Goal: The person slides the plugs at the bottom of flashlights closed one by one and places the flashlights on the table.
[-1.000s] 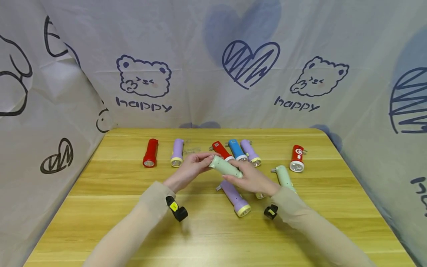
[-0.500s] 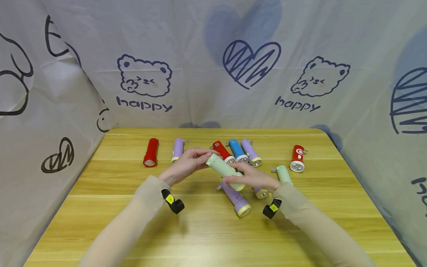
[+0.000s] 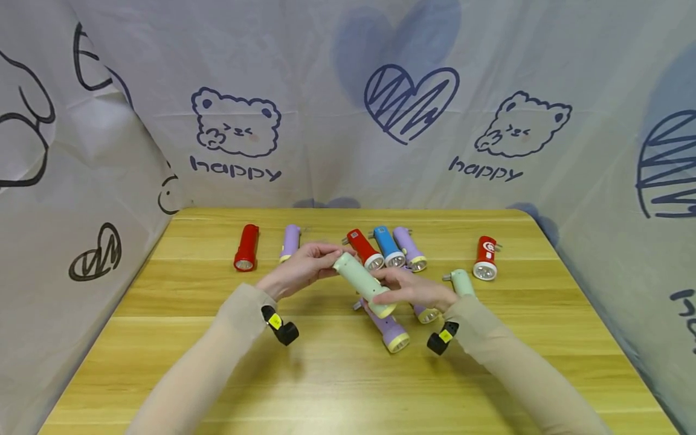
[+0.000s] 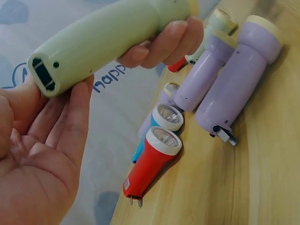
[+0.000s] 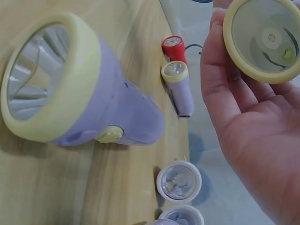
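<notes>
A pale green flashlight (image 3: 357, 279) with a yellow rim is held in the air above the table, slanting with its lens end down to the right. My left hand (image 3: 304, 267) pinches its tail end, where the left wrist view shows a dark slot (image 4: 43, 74). My right hand (image 3: 410, 288) grips the lens end. In the right wrist view the round lens (image 5: 269, 40) faces the camera. Beneath the hands lies a purple flashlight (image 3: 390, 332), its plug prongs out. Another purple flashlight (image 3: 426, 314) is partly hidden by my right hand.
Toward the back lie a red flashlight (image 3: 247, 248), a purple one (image 3: 291, 238), another red one (image 3: 363, 244), a blue one (image 3: 387, 243) and a purple one (image 3: 408, 246). At right are a green flashlight (image 3: 462, 283), partly behind the sleeve, and a red one (image 3: 486, 254). Printed cloth (image 3: 326, 139) encloses the table.
The green flashlight has tilted, its lens end swinging down and toward me, so its yellow rim shows. My left hand has shifted slightly left. The flashlights on the table have stayed put.
</notes>
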Demonstrator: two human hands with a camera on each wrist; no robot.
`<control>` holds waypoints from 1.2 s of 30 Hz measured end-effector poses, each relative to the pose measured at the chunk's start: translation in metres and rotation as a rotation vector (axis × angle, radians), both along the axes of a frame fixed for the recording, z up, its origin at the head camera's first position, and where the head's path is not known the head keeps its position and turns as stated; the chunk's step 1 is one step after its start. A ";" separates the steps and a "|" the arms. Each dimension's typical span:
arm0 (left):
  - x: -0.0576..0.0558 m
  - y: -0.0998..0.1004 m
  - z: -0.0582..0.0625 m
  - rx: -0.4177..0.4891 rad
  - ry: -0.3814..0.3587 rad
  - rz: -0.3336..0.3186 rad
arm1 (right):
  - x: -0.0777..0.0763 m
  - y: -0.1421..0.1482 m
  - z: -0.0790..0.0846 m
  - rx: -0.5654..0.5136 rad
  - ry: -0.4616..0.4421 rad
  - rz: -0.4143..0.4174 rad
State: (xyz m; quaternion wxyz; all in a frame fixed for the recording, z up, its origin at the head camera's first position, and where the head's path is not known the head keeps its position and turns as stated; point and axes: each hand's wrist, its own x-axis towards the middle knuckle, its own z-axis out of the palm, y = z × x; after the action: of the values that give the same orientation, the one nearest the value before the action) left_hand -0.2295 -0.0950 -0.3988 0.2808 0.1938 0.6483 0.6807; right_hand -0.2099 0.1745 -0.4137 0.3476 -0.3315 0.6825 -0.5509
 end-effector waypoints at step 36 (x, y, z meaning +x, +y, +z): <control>0.022 -0.021 -0.019 -0.609 0.689 0.295 | -0.002 -0.038 -0.009 -0.118 -0.253 -0.366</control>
State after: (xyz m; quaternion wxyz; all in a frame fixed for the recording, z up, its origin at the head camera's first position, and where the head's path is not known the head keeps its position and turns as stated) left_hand -0.2073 -0.1155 -0.4181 -0.0058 0.2230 0.8941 0.3884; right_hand -0.2118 0.1366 -0.4224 0.3045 -0.1501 0.6488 -0.6810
